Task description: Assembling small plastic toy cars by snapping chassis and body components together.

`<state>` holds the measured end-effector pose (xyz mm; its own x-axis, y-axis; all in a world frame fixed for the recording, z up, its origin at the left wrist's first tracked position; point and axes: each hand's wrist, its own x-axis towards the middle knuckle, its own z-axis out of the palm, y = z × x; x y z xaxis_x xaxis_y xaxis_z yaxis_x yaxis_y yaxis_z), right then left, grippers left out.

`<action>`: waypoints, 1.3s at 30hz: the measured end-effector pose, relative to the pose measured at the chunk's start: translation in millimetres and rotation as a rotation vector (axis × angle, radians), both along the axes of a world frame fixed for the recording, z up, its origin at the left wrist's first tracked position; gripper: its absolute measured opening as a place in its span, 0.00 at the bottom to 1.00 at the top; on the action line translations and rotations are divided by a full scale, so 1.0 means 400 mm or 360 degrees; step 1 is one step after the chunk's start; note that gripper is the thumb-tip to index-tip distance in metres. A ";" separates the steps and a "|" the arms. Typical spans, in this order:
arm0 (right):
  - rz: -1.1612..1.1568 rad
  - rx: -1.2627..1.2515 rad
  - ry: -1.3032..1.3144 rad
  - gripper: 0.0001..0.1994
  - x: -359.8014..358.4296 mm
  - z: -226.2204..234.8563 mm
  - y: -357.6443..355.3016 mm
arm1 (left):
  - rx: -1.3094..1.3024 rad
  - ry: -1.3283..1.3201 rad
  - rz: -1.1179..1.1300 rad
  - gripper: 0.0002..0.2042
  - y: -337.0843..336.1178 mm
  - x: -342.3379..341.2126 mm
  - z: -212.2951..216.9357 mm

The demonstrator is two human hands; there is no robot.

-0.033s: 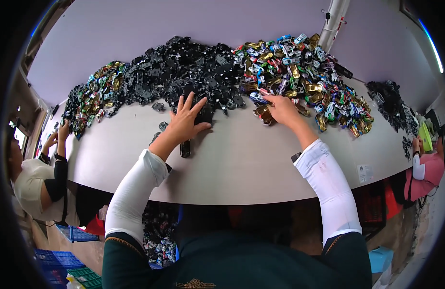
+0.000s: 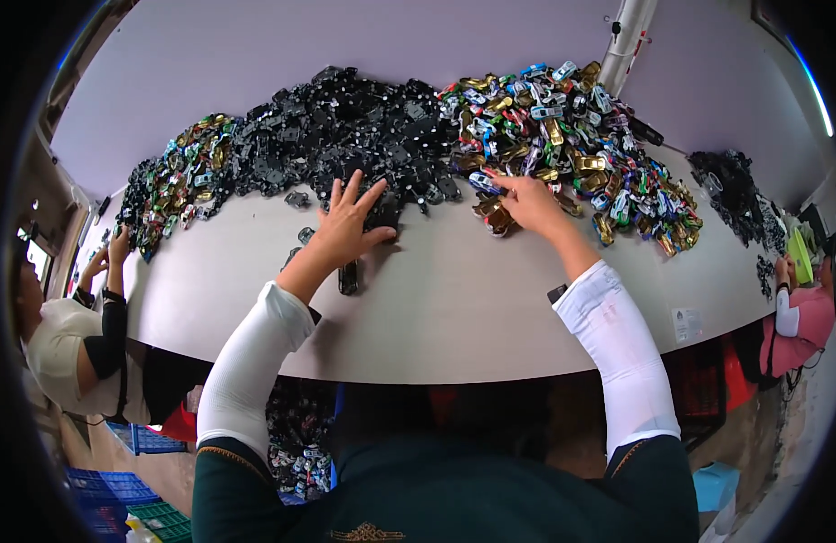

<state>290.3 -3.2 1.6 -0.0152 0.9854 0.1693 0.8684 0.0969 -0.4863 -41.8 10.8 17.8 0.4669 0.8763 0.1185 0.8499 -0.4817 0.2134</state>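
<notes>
A long pale table (image 2: 454, 308) carries a heap of black toy-car chassis parts (image 2: 345, 136) and a heap of shiny coloured toy-car bodies (image 2: 563, 136). My left hand (image 2: 350, 222) lies flat with fingers spread on black parts at the near edge of the black heap. One loose black part (image 2: 348, 276) sits just beside my left wrist. My right hand (image 2: 526, 204) reaches into the near edge of the coloured heap, fingertips pinched on a small blue car body (image 2: 484, 182). Gold and brown car bodies (image 2: 496, 220) lie under that hand. Both forearms wear white sleeves.
A second mixed heap of coloured bodies (image 2: 178, 181) lies at the table's left end, a smaller black heap (image 2: 730, 195) at its right end. One person sits at the left (image 2: 65, 335), another in pink at the right (image 2: 802, 317). A white pole (image 2: 628, 36) rises behind. Blue crates (image 2: 119, 502) stand on the floor.
</notes>
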 end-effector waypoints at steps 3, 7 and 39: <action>-0.0048 0.0216 -0.0117 0.14 -0.010 0.065 -0.032 | 0.0271 -0.0108 -0.0004 0.31 -0.044 -0.027 0.033; 0.0383 0.0134 -0.0279 0.12 -0.005 0.095 -0.076 | 0.0167 -0.0147 0.0076 0.13 -0.099 -0.087 0.045; 0.0154 -0.0587 0.2106 0.07 -0.272 0.042 -0.013 | -0.0851 -0.2136 0.0071 0.16 -0.004 0.164 -0.084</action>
<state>181.4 -8.2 18.2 -0.1193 0.9803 -0.1575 -0.2603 -0.1840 -0.9478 23.9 9.3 -15.8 0.2406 0.9658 0.0971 -0.1206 -0.0695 0.9903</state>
